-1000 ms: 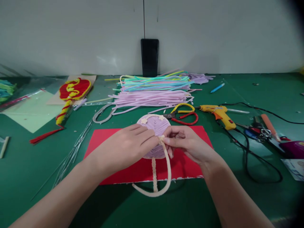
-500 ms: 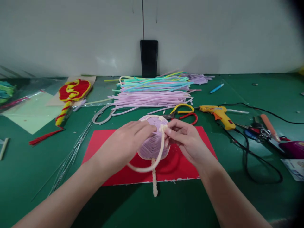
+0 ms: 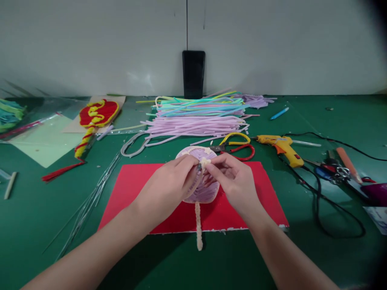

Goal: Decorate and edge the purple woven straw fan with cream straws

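Note:
Over a round lilac fan [image 3: 209, 194] made of pipe cleaners with a cream rim, my two hands meet. My left hand [image 3: 169, 183] is closed in a pinch at a cream pipe cleaner [image 3: 204, 162], whose near end is bunched into small loops. From the other side my right hand [image 3: 234, 177] pinches that looped bunch between thumb and fingers. The fan lies on a red board [image 3: 133, 185], its cream twisted handle [image 3: 198, 229] pointing toward me past the board's edge. My fingers hide much of the fan and part of the pipe cleaner.
Behind lie bundled pastel pipe cleaners [image 3: 196, 125], scissors [image 3: 223, 149] and a phone [image 3: 193, 74] against the wall. To the right are a yellow glue gun [image 3: 281, 147] with its cord and a blue pen [image 3: 279, 113]. Leftward are thin wires [image 3: 98, 193] and a red-yellow fan [image 3: 104, 114].
My left hand has moved right, closer to the right hand, and now pinches the cream pipe cleaner. Its wide hanging loop is no longer spread out below. The whole view has shifted slightly.

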{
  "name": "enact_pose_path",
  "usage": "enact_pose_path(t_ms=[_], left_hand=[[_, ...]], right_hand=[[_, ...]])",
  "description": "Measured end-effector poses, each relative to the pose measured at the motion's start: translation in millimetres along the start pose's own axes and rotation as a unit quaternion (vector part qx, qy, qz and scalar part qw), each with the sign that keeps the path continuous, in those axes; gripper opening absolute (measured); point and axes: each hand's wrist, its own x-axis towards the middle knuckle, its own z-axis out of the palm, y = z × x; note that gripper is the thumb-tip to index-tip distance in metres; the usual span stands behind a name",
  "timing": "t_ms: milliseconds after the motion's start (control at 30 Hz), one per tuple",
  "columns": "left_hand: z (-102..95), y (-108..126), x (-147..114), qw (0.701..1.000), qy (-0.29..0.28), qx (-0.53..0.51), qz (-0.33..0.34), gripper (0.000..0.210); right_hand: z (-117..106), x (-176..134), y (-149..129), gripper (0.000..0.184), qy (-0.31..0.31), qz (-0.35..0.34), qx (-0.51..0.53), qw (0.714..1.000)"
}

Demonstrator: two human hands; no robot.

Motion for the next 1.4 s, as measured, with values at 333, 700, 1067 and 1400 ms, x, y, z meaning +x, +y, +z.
enact_pose_path(t_ms=[333, 700, 1067, 1400], left_hand=[[5.2, -2, -2, 0.981, 0.064, 0.165, 0.074, 0.015], [5.6, 1, -4, 0.986, 0.05, 0.156, 0.027, 0.014], [7.8, -3, -3, 0.98, 0.048, 0.186, 0.059, 0.015], [5.0, 5, -2, 0.991, 0.032, 0.132, -0.006, 0.015]], right_hand=[[4, -5, 3, 0.008, 0.014, -0.045, -0.058, 0.997], [6, -5, 5, 0.007, 0.039, -0.054, -0.074, 0.995], [9, -7, 6, 0.007, 0.03, -0.053, -0.071, 0.996], [15, -9, 12, 0.007, 0.055, -0.091, -0.068, 0.992]])
